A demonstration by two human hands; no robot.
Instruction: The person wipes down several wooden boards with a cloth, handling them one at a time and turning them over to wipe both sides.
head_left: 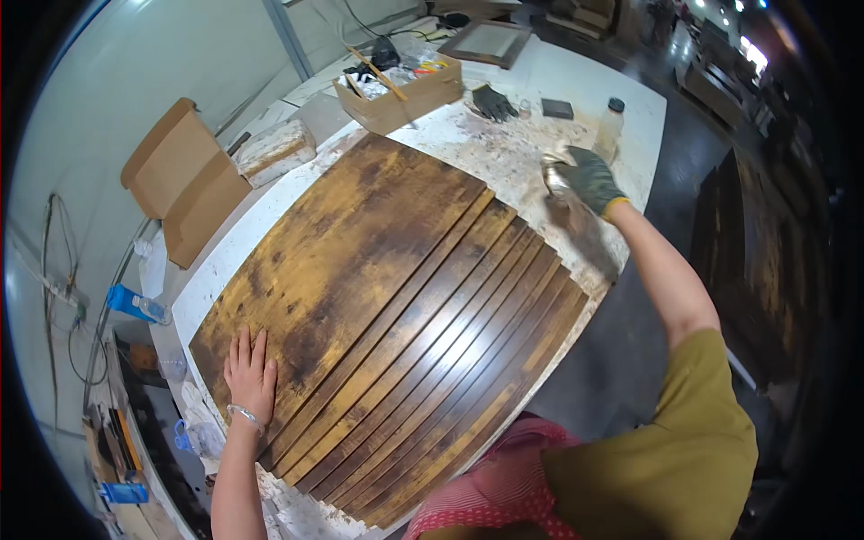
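Stained brown wood covers most of the white worktop [630, 99] — a wide panel [333, 261] with narrow slats [450, 360] laid tight beside it. Bare left hand [250, 373] lies flat and open on the panel's near corner, probably to keep it from sliding. Gloved right hand [589, 180] is closed on a small shiny object [555, 174] — blurred — at the slats' far end, near a plastic bottle [610, 128].

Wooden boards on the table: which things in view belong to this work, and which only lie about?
In use:
- stained wooden boards, left hand flat on them
- gloved right hand gripping a blurred tool

Lying about:
- cardboard box
- spare black glove
- bottle
- open carton
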